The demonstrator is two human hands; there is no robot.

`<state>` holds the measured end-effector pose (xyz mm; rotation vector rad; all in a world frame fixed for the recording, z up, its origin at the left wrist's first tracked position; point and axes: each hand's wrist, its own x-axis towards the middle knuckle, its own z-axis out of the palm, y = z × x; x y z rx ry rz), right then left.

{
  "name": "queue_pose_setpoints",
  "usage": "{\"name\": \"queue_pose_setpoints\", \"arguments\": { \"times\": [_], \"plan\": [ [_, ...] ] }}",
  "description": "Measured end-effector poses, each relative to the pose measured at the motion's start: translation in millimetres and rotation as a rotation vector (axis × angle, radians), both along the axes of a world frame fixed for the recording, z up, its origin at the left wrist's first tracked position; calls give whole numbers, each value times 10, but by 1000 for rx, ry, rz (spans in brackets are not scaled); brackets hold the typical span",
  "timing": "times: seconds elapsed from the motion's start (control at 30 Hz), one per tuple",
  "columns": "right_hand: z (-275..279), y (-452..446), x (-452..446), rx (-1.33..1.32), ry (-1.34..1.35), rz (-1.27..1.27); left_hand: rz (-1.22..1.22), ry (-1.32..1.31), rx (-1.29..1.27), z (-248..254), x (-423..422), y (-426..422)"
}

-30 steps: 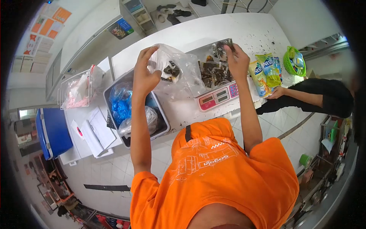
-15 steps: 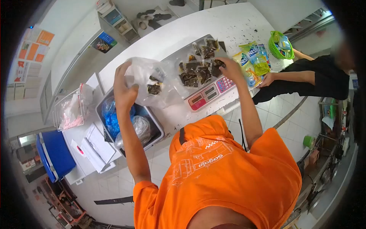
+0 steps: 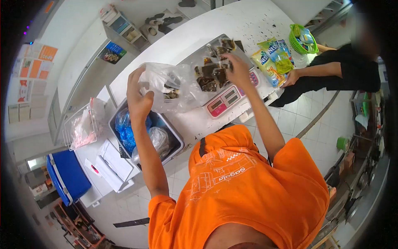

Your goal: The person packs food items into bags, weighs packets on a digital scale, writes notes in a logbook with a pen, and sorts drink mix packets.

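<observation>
My left hand [image 3: 140, 96] grips the left edge of a clear plastic bag [image 3: 182, 101], with a few dark packets [image 3: 171, 93] showing inside it. The bag lies against the left part of a scale's metal tray. On that tray [image 3: 247, 62] sit several small clear packets with dark contents [image 3: 212, 74]. My right hand [image 3: 238, 74] is over the right side of this pile, its fingertips at the packets; whether it grips one is hard to tell. The scale's red and white panel [image 3: 224, 101] faces me.
A grey bin [image 3: 177, 139] with blue and clear bags stands at the left, beside an open notebook [image 3: 114, 168] and a wire basket [image 3: 66, 133]. Rightward are yellow-green pouches [image 3: 271, 60], a green basket [image 3: 297, 43] and another person's hand [image 3: 291, 77].
My right hand has moved from holding a packet above the tray down to the pile. My left hand has moved left with the bag's edge. The view has shifted.
</observation>
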<state>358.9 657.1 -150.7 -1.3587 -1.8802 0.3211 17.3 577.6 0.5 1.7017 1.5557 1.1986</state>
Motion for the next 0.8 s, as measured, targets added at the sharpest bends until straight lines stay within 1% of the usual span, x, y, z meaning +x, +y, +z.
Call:
{"name": "queue_pose_setpoints", "arguments": {
  "times": [0.03,0.1,0.13,0.17,0.23,0.27,0.33,0.4,0.47,0.57,0.63,0.7,0.8],
  "plan": [
    [-235,-77,201,19,-127,-30,7,-7,5,62,8,-53],
    [-408,-190,477,-19,-140,2,26,61,18,47,-59,-100],
    [-427,-202,574,-76,-30,58,32,95,23,37,-78,-113],
    [-482,-195,669,-133,-22,6,31,115,50,63,-72,-136],
    [-568,-133,816,-233,-5,-124,26,60,16,50,-86,-163],
    [-458,-142,751,-144,133,-151,21,30,6,45,-89,-150],
    [91,-270,405,37,401,-208,3,-12,-28,16,-88,-138],
    [649,-474,-191,16,614,-6,-26,-37,-47,-14,-18,-115],
    [1020,-626,-709,-49,406,242,-49,-39,-37,-13,58,-89],
    [898,-561,-828,-8,363,160,-29,64,34,-6,26,-96],
    [548,-336,-382,430,129,-149,-25,27,75,-13,-80,-155],
    [377,-348,36,513,-84,-436,-25,5,99,-62,-228,-219],
    [80,-530,163,116,-362,-401,24,44,86,-45,-207,-316]
  ]
}}
